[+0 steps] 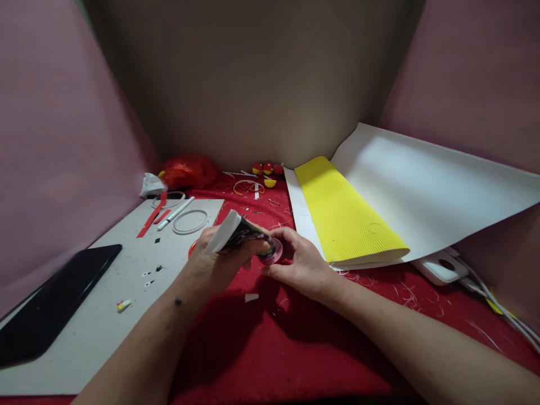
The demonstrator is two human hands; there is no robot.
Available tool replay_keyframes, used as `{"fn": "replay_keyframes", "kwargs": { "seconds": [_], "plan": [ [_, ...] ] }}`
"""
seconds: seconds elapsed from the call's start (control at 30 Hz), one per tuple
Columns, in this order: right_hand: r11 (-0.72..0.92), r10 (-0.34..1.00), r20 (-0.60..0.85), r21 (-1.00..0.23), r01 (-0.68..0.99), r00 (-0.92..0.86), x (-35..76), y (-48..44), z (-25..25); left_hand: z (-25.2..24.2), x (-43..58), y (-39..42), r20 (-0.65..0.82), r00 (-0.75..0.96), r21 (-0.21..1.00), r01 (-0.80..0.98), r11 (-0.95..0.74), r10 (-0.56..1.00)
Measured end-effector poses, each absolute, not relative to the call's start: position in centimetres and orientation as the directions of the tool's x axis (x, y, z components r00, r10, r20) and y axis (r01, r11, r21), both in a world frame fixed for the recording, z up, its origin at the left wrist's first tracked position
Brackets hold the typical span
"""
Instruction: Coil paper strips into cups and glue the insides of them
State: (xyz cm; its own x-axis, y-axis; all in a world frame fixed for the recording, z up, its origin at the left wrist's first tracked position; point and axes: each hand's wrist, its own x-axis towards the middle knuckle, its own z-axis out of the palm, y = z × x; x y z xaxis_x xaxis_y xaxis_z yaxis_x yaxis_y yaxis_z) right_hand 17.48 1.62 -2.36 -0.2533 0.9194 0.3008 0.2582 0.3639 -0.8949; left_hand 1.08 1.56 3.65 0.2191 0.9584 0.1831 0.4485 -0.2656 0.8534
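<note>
My left hand (225,260) is closed around a dark printed packet (242,233) with a white flat end, tilted up to the left. Its thumb lies along the packet's lower side. At the packet's right end is a small round piece with a pink ridged rim (276,253); whether the two are joined I cannot tell. The fingers and thumb of my right hand (306,269) curl about that round piece from the right. Part of an orange-red ring-like edge (193,247) shows behind my left hand. A white paper scrap (252,297) lies on the cloth below.
On the left, a grey board (109,343) carries a black tablet-like slab (63,304), red strips, a white pen (176,213) and rings. Yellow corrugated sheet (346,214) and white sheet (405,185) lie right, near a white power strip (441,267). Small red-yellow figures (262,167) stand behind.
</note>
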Motion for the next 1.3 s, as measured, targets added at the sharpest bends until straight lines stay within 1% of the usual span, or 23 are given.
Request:
{"fn": "replay_keyframes", "kwargs": {
  "seconds": [0.2,0.37,0.5,0.7,0.9,1.03,1.13,1.3],
  "plan": [
    [0.332,0.932,0.268,-0.903,0.272,-0.244,17.4,1.5,-1.8,3.6,1.2,1.6,0.246,0.209,0.845,0.432,-0.315,0.946],
    [0.268,0.941,0.218,-0.947,0.179,-0.257,17.3,1.5,-1.6,3.4,1.3,1.7,0.224,0.138,0.868,0.421,-0.262,0.965],
    [0.268,0.941,0.216,-0.946,0.181,-0.263,17.4,1.6,-1.9,3.8,1.5,1.6,0.186,0.114,0.891,0.399,-0.217,0.976],
    [0.265,0.944,0.21,-0.943,0.202,-0.256,17.6,1.7,-2.3,4.5,1.0,1.7,0.168,0.188,0.835,0.495,-0.241,0.968],
    [0.245,0.937,0.204,-0.962,0.119,-0.282,17.4,1.6,-2.4,3.5,0.5,2.2,0.165,0.249,0.862,0.433,-0.262,0.954],
    [0.215,0.937,0.183,-0.973,0.08,-0.298,17.3,1.5,-2.2,3.1,0.7,2.2,0.194,0.233,0.859,0.429,-0.279,0.953],
    [0.202,0.94,0.167,-0.975,0.089,-0.299,17.2,1.4,-1.9,3.0,0.9,2.1,0.21,0.21,0.845,0.452,-0.285,0.955],
    [0.192,0.943,0.16,-0.978,0.083,-0.293,17.2,1.4,-1.6,3.0,1.2,2.0,0.198,0.155,0.799,0.546,-0.251,0.968]
  ]
}}
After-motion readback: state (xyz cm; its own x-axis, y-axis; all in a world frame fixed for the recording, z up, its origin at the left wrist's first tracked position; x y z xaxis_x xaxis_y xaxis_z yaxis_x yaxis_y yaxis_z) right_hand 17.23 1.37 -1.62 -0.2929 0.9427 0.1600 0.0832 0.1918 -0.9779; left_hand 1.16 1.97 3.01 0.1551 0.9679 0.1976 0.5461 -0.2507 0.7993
